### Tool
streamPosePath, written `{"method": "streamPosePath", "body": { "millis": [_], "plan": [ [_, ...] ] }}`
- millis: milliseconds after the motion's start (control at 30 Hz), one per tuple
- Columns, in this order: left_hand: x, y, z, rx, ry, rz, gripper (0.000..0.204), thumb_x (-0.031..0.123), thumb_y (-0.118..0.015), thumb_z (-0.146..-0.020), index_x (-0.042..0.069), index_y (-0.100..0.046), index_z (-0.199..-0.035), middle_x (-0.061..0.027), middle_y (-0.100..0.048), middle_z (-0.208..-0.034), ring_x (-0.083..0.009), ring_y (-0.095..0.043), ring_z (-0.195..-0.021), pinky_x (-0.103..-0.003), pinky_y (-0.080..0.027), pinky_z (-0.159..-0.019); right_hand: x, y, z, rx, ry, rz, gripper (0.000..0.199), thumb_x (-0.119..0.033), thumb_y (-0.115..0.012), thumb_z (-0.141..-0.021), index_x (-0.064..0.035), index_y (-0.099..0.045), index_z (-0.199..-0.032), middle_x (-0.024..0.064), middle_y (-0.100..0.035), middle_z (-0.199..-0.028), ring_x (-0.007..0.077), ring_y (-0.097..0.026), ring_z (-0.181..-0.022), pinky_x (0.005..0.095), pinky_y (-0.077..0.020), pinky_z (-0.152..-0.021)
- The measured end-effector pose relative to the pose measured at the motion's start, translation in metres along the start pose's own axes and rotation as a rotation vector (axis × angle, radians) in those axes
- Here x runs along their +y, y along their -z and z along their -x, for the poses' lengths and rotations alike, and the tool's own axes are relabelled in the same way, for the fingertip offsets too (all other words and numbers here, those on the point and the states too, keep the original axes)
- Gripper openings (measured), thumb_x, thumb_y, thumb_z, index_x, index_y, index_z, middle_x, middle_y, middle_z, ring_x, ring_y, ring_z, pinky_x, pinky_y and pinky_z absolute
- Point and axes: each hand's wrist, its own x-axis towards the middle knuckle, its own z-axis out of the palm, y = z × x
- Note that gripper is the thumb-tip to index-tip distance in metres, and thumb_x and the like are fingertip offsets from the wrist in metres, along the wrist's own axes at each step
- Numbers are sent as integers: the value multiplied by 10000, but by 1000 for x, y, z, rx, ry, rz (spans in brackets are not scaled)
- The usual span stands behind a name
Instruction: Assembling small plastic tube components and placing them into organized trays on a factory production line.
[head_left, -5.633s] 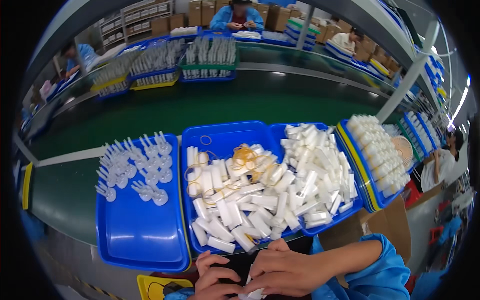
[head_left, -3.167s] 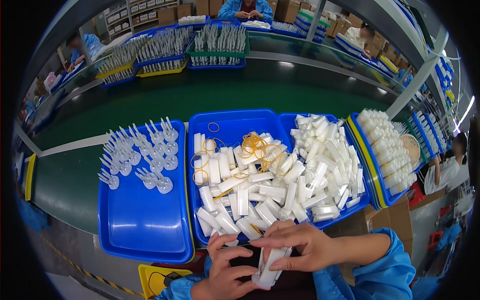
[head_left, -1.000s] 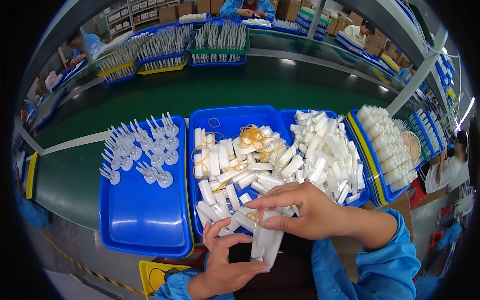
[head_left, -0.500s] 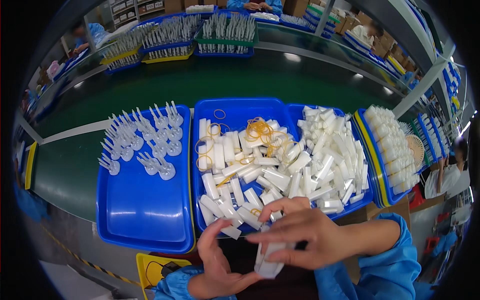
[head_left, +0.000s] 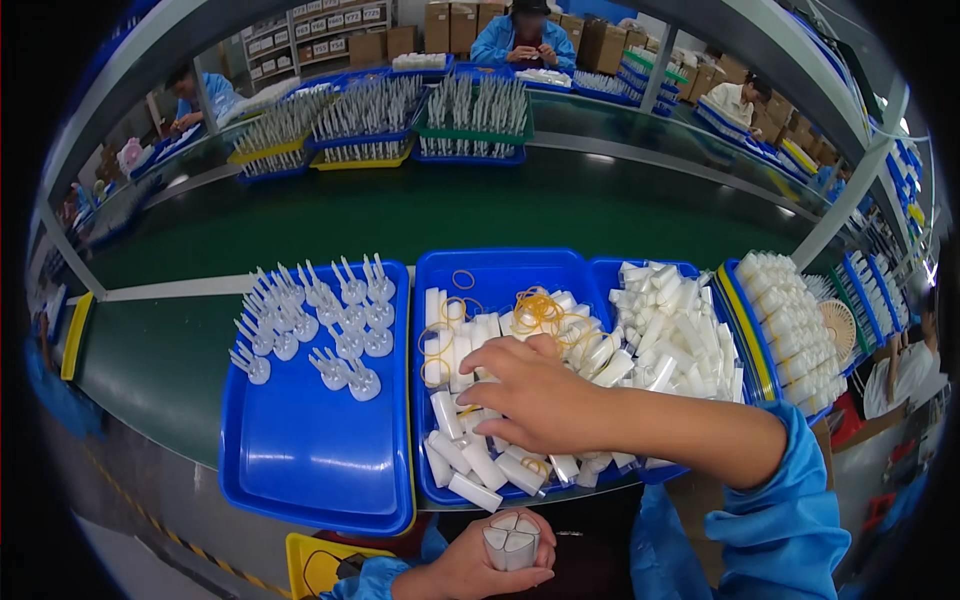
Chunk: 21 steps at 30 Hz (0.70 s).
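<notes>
Bundle (head_left: 511, 541) of white wedges sits in the left hand (head_left: 485, 562), just to the near side of the middle tray (head_left: 500, 262); fingers and thumb are closed round it, its wedge ends facing up. The right hand (head_left: 535, 400) is over the middle tray, palm down, fingers spread and half bent, thumb apart, with nothing seen in its grip; whether its fingertips touch the white packets (head_left: 482, 464) there I cannot tell. Yellow bands (head_left: 540, 308) lie on the packets farther in. The left tray (head_left: 320, 460) carries clear stemmed parts (head_left: 350, 315) in its far half; the right tray (head_left: 603, 280) is heaped with more packets. Far off, across the green belt (head_left: 400, 210), trays of upright parts (head_left: 475, 110) stand
</notes>
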Motion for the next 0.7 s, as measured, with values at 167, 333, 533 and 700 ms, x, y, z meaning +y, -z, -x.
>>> {"method": "streamPosePath", "body": {
  "millis": [167, 333, 533, 700],
  "plan": [
    [11, -5, -1, 23, -13, 101, 258, 34, -688, -717, 19, -477, -865, -83, -534, -716, -170, -561, -647, -259, -478, -530, 18, -16, -15, -21, -24, 92, 108, -189, -648, -746, -115, -621, -820, 87, -511, -1107, 247, -432, -1096, 445, -294, -848],
    [1, 10, 1, 132, -208, -12, 314, 5, -726, -667, 27, -473, -852, -81, -525, -695, -160, -532, -594, -259, -454, -492, 13, 7, -6, 91, -221, -265, 93, -190, -609, -769, -101, -602, -794, 77, -523, -1101, 246, -452, -1082, 442, -287, -866],
    [-8, 13, -8, 407, -425, -26, 339, -148, -613, -631, 30, -414, -841, -173, -517, -858, -207, -543, -542, -288, -467, -420, -16, 36, 30, 60, -334, -564, 92, -168, -581, -805, -77, -563, -802, 111, -505, -1089, 262, -477, -1031, 386, -339, -875],
    [1, 6, -4, 208, -342, 191, 426, -65, -690, -645, 17, -423, -967, -112, -525, -785, -181, -542, -585, -271, -459, -476, -54, 40, 63, -36, -287, -738, 33, -89, -555, -837, -57, -556, -845, 114, -445, -1091, 235, -447, -1031, 340, -339, -899]
  ]
}}
